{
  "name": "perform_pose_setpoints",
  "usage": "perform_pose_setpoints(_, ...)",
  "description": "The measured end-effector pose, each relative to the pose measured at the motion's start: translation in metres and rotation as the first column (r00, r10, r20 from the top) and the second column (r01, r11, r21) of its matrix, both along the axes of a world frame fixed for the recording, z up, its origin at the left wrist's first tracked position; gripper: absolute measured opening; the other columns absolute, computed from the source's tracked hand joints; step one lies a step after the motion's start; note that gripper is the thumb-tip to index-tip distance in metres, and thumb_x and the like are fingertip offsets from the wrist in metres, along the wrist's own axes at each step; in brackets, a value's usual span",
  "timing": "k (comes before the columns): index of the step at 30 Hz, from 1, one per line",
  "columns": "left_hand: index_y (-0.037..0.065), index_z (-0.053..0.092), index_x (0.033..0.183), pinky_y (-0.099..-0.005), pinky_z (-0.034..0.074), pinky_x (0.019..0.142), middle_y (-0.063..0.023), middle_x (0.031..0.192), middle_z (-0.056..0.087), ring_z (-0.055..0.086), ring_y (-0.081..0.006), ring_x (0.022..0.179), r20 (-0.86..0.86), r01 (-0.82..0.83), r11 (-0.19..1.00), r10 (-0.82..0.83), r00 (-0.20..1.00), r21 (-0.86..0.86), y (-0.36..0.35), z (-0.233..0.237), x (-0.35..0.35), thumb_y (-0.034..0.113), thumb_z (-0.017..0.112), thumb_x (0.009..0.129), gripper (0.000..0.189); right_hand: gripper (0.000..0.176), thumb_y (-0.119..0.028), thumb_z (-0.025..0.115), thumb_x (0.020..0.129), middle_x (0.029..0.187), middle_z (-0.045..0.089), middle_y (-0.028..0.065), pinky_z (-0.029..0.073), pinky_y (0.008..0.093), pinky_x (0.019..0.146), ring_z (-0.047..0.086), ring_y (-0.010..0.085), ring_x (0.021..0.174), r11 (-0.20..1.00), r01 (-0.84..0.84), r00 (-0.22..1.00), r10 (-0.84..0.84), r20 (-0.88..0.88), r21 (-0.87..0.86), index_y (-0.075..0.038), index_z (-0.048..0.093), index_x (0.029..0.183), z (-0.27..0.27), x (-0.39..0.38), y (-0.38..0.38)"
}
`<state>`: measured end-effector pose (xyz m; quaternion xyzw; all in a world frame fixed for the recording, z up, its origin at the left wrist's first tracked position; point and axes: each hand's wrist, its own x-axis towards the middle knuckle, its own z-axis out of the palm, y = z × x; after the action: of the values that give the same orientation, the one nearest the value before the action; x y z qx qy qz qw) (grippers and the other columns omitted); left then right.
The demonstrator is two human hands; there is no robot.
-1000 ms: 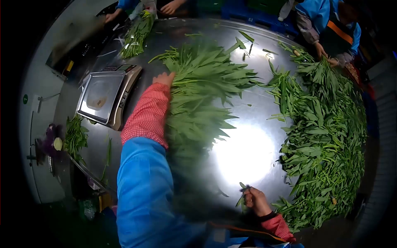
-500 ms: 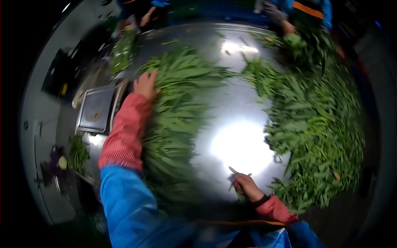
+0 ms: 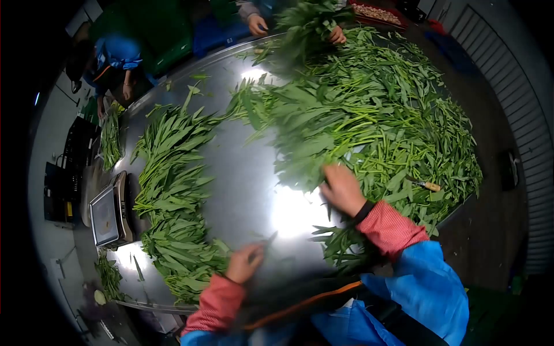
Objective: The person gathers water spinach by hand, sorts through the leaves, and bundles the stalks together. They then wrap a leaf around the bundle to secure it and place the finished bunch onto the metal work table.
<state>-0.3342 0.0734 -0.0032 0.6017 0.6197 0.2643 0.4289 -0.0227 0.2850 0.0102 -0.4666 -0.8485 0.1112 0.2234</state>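
My right hand [image 3: 344,189] is at the near left edge of a large pile of long-leaved greens [image 3: 404,138] that look like water spinach. Its fingers are curled at the stems, partly hidden, and the leaves [image 3: 297,138] just beyond them are smeared by motion. My left hand [image 3: 245,263] is low over the metal table [image 3: 236,155], fingers pinched, with a thin dark piece at the tips that is too blurred to name. To its left runs a laid-out row of the same greens [image 3: 173,196]. A small bunch [image 3: 346,245] lies below my right wrist.
A knife with a wooden handle [image 3: 428,185] rests on the pile. At the left stands a weighing scale [image 3: 108,213]. Across the table a co-worker's hand [image 3: 336,36] holds a bunch of greens; another person [image 3: 118,57] is at the far left.
My view has swung right. My left hand has left the row of greens and come back to the near side. My right hand has moved forward to the pile.
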Motion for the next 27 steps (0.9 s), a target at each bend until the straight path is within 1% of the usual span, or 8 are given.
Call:
perform_pose_setpoints(2, 0.0, 0.062, 0.113, -0.0264, 0.05, 0.08, -0.0049, 0.09, 0.066, 0.062, -0.0115, 0.084, 0.083, -0.119, 0.99, 0.126, 0.989, -0.079, -0.023, -0.004, 0.044, -0.003, 0.064, 0.083, 0.03, 0.072, -0.017, 0.077, 0.066, 0.102, 0.049, 0.0161, 0.044, 0.0412, 0.077, 0.051, 0.0333, 0.093, 0.98, 0.104, 0.961, -0.143, 0.237, 0.169, -0.002, 0.044, 0.128, 0.026, 0.031, 0.046)
perform_pose_setpoints(5, 0.001, 0.061, 0.115, -0.0256, 0.05, 0.081, -0.0051, 0.093, 0.066, 0.062, -0.0105, 0.085, 0.068, -0.158, 0.98, 0.167, 0.984, -0.124, -0.047, -0.029, 0.106, 0.001, 0.064, 0.085, 0.03, 0.088, -0.023, 0.082, 0.059, 0.105, 0.049, 0.0132, 0.04, 0.0406, 0.091, 0.049, 0.0308, 0.101, 0.94, 0.055, 0.941, -0.161, 0.296, 0.336, -0.003, 0.042, 0.134, 0.026, 0.074, 0.12)
perform_pose_setpoints(12, 0.004, 0.061, 0.118, -0.025, 0.049, 0.081, -0.0052, 0.096, 0.065, 0.061, -0.0101, 0.089, 0.112, -0.039, 0.998, 0.043, 0.993, -0.041, 0.004, -0.015, 0.218, 0.004, 0.064, 0.087, 0.031, 0.056, -0.024, 0.08, 0.062, 0.109, 0.053, 0.0113, 0.039, 0.0452, 0.097, 0.051, 0.0268, 0.106, 0.964, 0.075, 0.901, -0.174, 0.397, 0.254, -0.005, 0.056, 0.11, -0.016, 0.114, 0.205)
perform_pose_setpoints(16, 0.002, 0.061, 0.117, -0.0262, 0.049, 0.084, -0.0049, 0.096, 0.065, 0.061, -0.0106, 0.09, 0.174, -0.141, 0.986, 0.154, 0.973, -0.084, 0.054, 0.008, 0.253, 0.0, 0.062, 0.087, 0.03, 0.044, -0.024, 0.079, 0.063, 0.107, 0.053, 0.0129, 0.04, 0.0458, 0.095, 0.051, 0.0284, 0.106, 0.974, -0.018, 0.935, -0.064, 0.348, 0.228, -0.006, 0.057, 0.097, -0.017, 0.125, 0.222)
perform_pose_setpoints(17, 0.004, 0.057, 0.123, -0.0333, 0.049, 0.087, -0.0141, 0.11, 0.064, 0.063, -0.0251, 0.099, 0.158, -0.099, 0.99, 0.113, 0.981, -0.097, 0.058, -0.005, 0.253, 0.014, 0.058, 0.092, 0.033, 0.049, -0.024, 0.079, 0.063, 0.106, 0.054, 0.0145, 0.042, 0.0464, 0.092, 0.051, 0.0297, 0.107, 0.991, -0.042, 0.939, -0.005, 0.343, 0.129, -0.004, 0.056, 0.101, -0.009, 0.127, 0.224)
perform_pose_setpoints(20, 0.002, 0.055, 0.125, -0.0252, 0.047, 0.086, -0.0028, 0.096, 0.063, 0.06, -0.0101, 0.093, 0.557, -0.148, 0.949, 0.284, 0.78, -0.278, 0.098, 0.001, 0.273, 0.005, 0.061, 0.091, 0.035, 0.054, -0.023, 0.08, 0.063, 0.107, 0.054, 0.0152, 0.044, 0.0467, 0.089, 0.052, 0.0312, 0.108, 0.999, -0.044, 0.967, 0.044, 0.25, -0.007, -0.003, 0.053, 0.105, -0.007, 0.131, 0.234)
perform_pose_setpoints(22, 0.003, 0.05, 0.131, -0.0262, 0.046, 0.086, -0.0012, 0.096, 0.062, 0.059, -0.011, 0.093, 0.66, -0.137, 0.899, 0.403, 0.634, -0.417, 0.129, 0.002, 0.283, 0.011, 0.06, 0.093, 0.039, 0.059, -0.024, 0.08, 0.064, 0.109, 0.054, 0.0139, 0.043, 0.048, 0.09, 0.05, 0.0314, 0.113, 0.998, 0.007, 0.958, 0.012, 0.286, -0.066, -0.006, 0.052, 0.113, -0.018, 0.132, 0.241)
perform_pose_setpoints(27, 0.0, 0.034, 0.14, -0.0371, 0.037, 0.106, -0.0153, 0.133, 0.049, 0.047, -0.025, 0.123, 0.798, -0.185, 0.822, 0.569, 0.199, -0.539, 0.215, -0.006, 0.308, 0.04, 0.056, 0.094, 0.065, 0.04, -0.023, 0.077, 0.064, 0.113, 0.054, 0.0122, 0.042, 0.0492, 0.085, 0.049, 0.0293, 0.111, 0.996, -0.057, 0.927, 0.028, 0.374, 0.067, -0.009, 0.064, 0.099, -0.027, 0.13, 0.246)
